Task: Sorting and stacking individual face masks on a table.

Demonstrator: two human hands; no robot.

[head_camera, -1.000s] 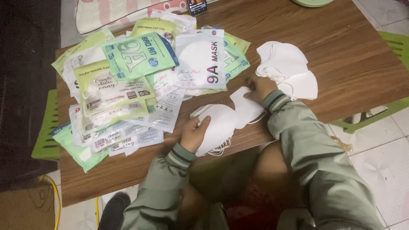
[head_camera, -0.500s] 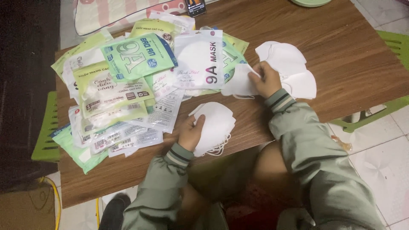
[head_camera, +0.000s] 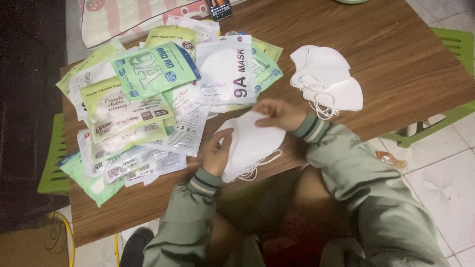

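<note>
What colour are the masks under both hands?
White, with white ear loops: the masks under the left hand and right hand, head view.

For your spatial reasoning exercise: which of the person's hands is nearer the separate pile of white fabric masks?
Right. The right hand lies just left of the pile of white fabric masks; the left hand is farther down-left.

White masks and green-and-white packets on a brown wood-grain table.

The face mask (head_camera: 250,143) under the left hand (head_camera: 216,153) and right hand (head_camera: 277,113) is plain white with white ear loops, as is the pile of masks (head_camera: 324,76). The packets (head_camera: 143,99) are pale green, mint green and white, some clear with dark printing. The table (head_camera: 396,44) is warm brown with darker grain streaks. The jacket sleeves (head_camera: 346,173) are grey-green, their cuffs striped dark and light. The stool (head_camera: 452,44) is bright green; the floor tiles (head_camera: 440,183) are off-white.
</note>
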